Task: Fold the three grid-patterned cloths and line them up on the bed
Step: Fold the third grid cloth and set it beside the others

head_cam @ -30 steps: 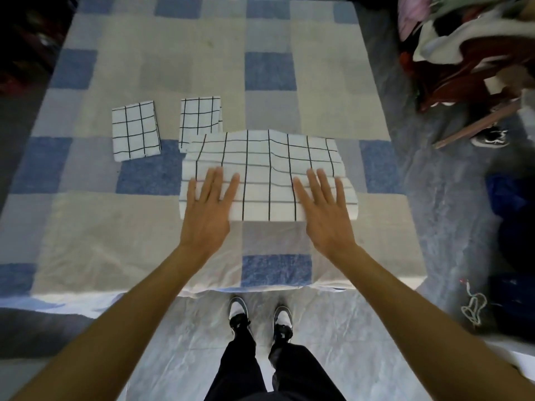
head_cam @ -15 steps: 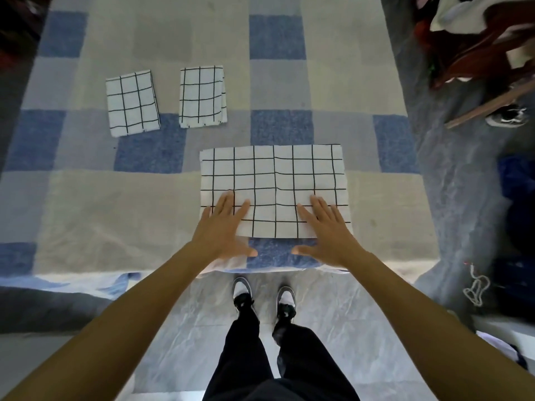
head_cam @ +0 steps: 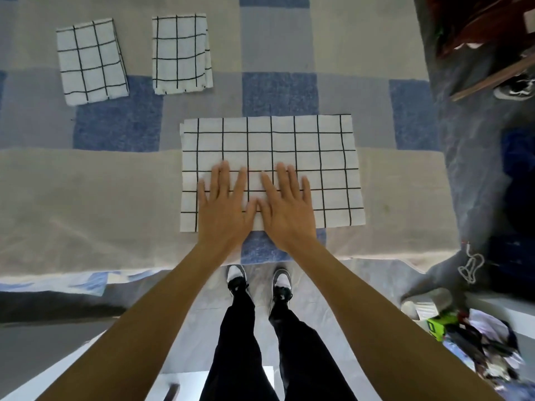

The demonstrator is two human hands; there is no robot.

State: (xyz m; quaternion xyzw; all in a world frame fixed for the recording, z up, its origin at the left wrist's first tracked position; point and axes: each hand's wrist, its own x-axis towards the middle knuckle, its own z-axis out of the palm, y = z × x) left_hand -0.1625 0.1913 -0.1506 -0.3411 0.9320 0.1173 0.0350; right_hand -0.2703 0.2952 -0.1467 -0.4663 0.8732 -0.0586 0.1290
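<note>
Two folded cloths [head_cam: 92, 61] [head_cam: 181, 55] lie side by side far across the bed [head_cam: 86, 198]; third cloth [head_cam: 318, 157], half-folded, near the front edge; left hand [head_cam: 224, 208] and right hand [head_cam: 285, 208] flat on it, fingers straight, gripping nothing; likely smoothing; next, fold it smaller and align it right of the pair.

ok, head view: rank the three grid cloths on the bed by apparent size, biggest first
1. Wide near cloth: clearly largest.
2 and 3, tied. Left folded cloth and right folded cloth look about alike. Both lie farther from the camera than the wide one, so I won't rank them against each other.
</note>
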